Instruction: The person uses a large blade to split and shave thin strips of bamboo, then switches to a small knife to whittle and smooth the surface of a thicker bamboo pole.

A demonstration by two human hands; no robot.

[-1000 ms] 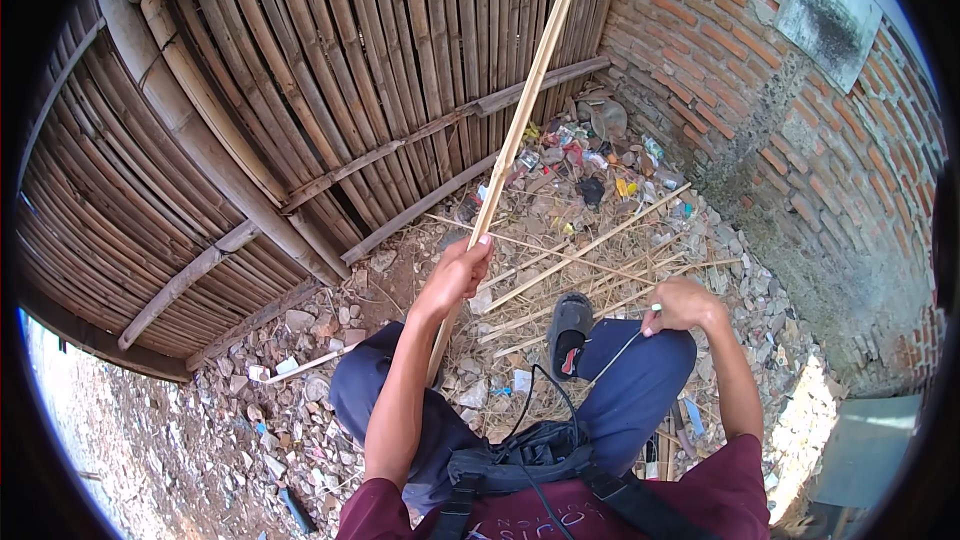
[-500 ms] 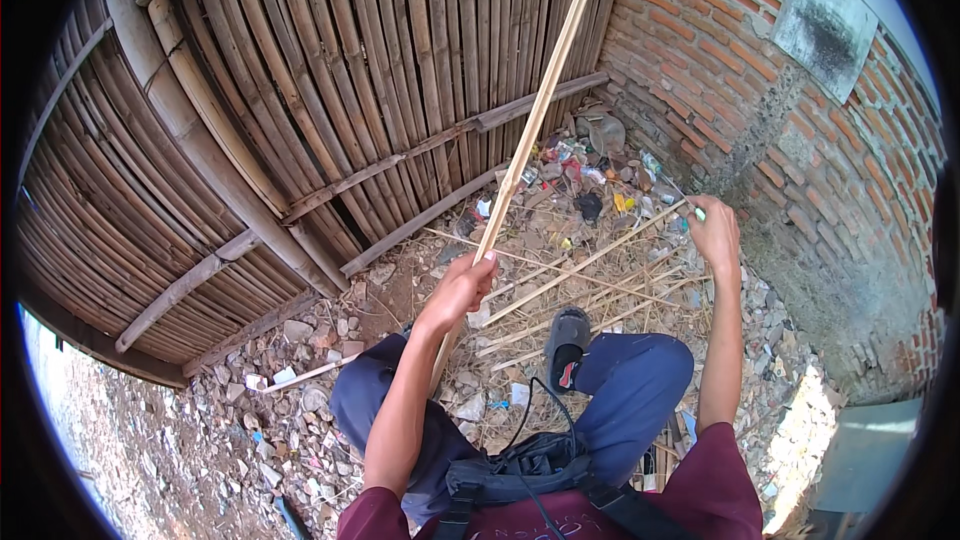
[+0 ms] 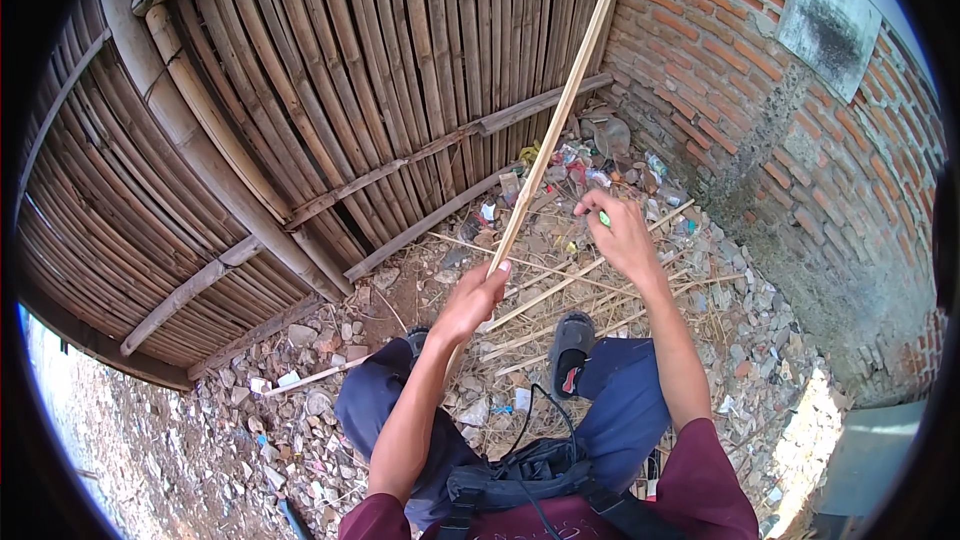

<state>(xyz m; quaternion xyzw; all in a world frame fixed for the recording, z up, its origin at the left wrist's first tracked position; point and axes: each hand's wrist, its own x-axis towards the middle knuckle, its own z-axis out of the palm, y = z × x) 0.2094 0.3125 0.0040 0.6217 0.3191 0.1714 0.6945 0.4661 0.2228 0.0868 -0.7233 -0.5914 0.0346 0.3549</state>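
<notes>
In the head view, the left hand (image 3: 475,302) was closed around a long, pale, split-bamboo strip (image 3: 560,120), thumb along it. The grip sat on the strip's lower part: most of its length slanted up and right beyond the fist, while a short stretch ran down beside the forearm. The right hand (image 3: 620,235), fingers curled round a small bright-green object (image 3: 604,219), was near the strip's right side, apart from it. Thin pale bamboo strips (image 3: 550,290) lay below, toward the brick-wall edge of the stony brown ground (image 3: 300,420).
</notes>
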